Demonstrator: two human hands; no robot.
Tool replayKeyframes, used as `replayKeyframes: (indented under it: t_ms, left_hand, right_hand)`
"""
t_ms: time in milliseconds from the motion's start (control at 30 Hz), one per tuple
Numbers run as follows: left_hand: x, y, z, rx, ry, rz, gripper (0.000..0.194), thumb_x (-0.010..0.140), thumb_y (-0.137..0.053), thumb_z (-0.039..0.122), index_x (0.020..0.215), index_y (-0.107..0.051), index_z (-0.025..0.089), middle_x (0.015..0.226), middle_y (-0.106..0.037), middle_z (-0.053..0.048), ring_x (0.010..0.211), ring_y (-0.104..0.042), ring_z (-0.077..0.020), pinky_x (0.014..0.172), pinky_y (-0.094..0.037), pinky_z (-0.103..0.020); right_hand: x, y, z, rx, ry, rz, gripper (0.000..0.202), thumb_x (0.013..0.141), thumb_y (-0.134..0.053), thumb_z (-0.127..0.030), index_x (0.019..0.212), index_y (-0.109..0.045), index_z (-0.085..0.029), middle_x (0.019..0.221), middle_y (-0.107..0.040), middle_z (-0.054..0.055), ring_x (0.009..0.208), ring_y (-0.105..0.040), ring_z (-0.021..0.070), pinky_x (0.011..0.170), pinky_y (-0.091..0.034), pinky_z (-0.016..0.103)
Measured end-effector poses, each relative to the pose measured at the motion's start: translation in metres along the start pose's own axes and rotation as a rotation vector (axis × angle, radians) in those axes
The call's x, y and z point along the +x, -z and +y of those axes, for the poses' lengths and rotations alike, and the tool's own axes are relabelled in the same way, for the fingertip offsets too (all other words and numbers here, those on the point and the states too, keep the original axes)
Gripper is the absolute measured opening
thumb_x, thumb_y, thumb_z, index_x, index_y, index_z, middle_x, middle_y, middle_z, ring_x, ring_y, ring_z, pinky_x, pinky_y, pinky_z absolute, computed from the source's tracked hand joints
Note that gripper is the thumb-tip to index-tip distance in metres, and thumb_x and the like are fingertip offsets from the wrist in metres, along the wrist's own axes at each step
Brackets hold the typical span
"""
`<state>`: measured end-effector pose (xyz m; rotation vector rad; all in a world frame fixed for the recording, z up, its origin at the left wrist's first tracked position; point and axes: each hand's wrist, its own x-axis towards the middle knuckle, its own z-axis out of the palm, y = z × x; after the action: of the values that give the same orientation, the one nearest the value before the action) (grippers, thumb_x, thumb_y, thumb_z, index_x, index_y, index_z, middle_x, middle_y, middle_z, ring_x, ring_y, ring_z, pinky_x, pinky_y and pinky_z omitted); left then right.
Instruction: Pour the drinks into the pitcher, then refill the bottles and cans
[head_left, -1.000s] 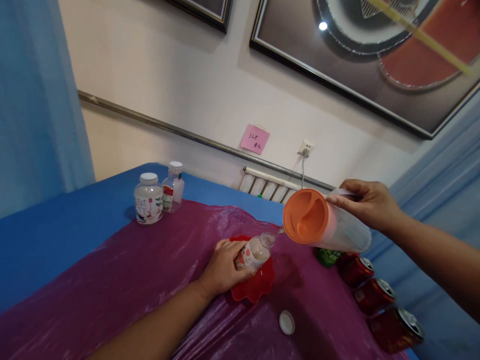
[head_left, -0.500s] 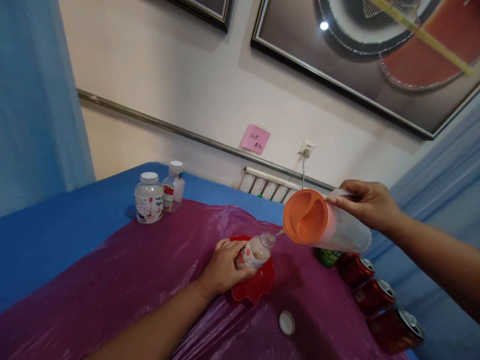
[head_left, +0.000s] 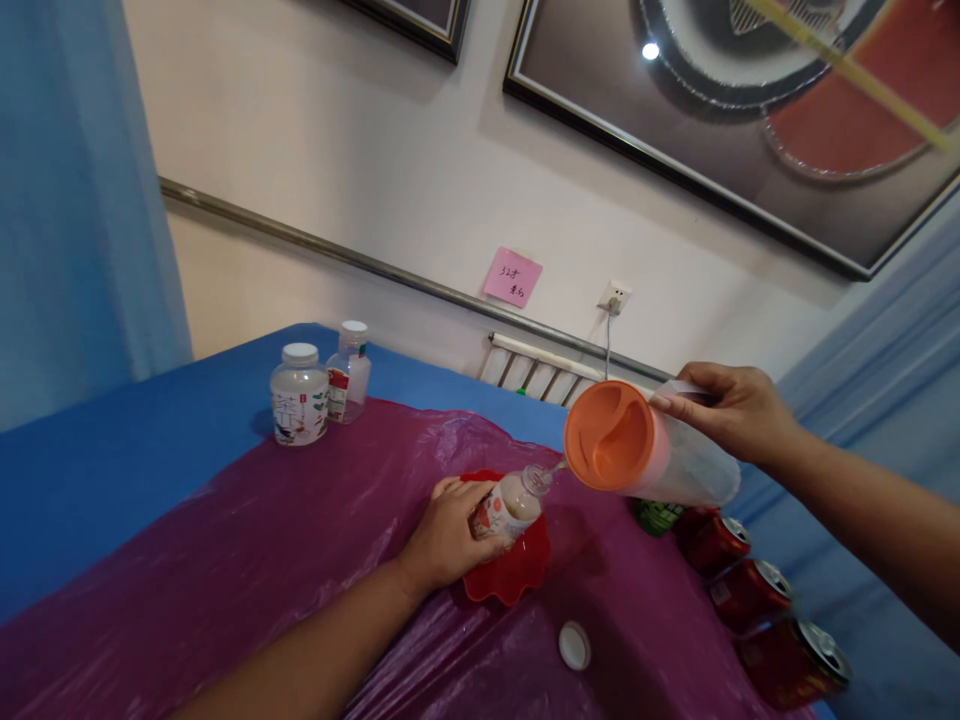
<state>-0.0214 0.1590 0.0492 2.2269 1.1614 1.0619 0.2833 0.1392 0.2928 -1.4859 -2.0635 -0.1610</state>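
My left hand (head_left: 450,532) is wrapped round a small clear bottle (head_left: 508,506) with a printed label, tilted with its uncapped mouth to the upper right. Beneath it lies a red scalloped bowl (head_left: 516,572). With my right hand (head_left: 739,410) I grip the handle of a translucent pitcher (head_left: 686,465), tipped over to the left. Its orange lid (head_left: 609,437) faces the bottle. A thin stream of water runs from the pitcher to the bottle's mouth. A white cap (head_left: 574,646) rests on the purple plastic sheet (head_left: 300,560) nearer to me.
Two capped clear bottles, a wide one (head_left: 299,395) and a narrower one (head_left: 349,372), stand at the back left of the blue table (head_left: 112,480). Along the right edge are several red cans (head_left: 752,592) and a green can (head_left: 657,515). A wall with a rail (head_left: 315,243) rises behind.
Pouring continues with both hands almost still. The pitcher has shifted very slightly to the left.
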Motion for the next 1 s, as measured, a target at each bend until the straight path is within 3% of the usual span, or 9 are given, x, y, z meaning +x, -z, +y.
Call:
replayKeyframes:
  t_ms: [733,1000]
  left_hand:
    - [0.000,0.001,0.000,0.016,0.005,-0.016,0.052,0.069,-0.080,0.036,0.118,-0.065,0.026,0.119,-0.074,-0.003,0.112,-0.065,-0.0295,0.107,-0.037,-0.048]
    - [0.000,0.001,0.002,-0.012,-0.007,-0.002,0.052,0.069,-0.078,0.033,0.119,-0.064,0.027,0.118,-0.074,-0.003,0.110,-0.065,-0.0296,0.107,-0.037,-0.050]
  right_hand:
    - [-0.003,0.002,-0.004,-0.023,0.017,-0.009,0.056,0.079,-0.065,-0.074,0.061,-0.056,-0.022,0.054,-0.042,-0.004,0.052,-0.040,0.0121,0.047,-0.030,0.026]
    - [-0.011,-0.017,0.006,0.138,-0.042,0.026,0.054,0.078,-0.070,-0.070,0.060,-0.056,-0.021,0.054,-0.039,-0.005,0.052,-0.036,0.0109,0.047,-0.027,0.025]
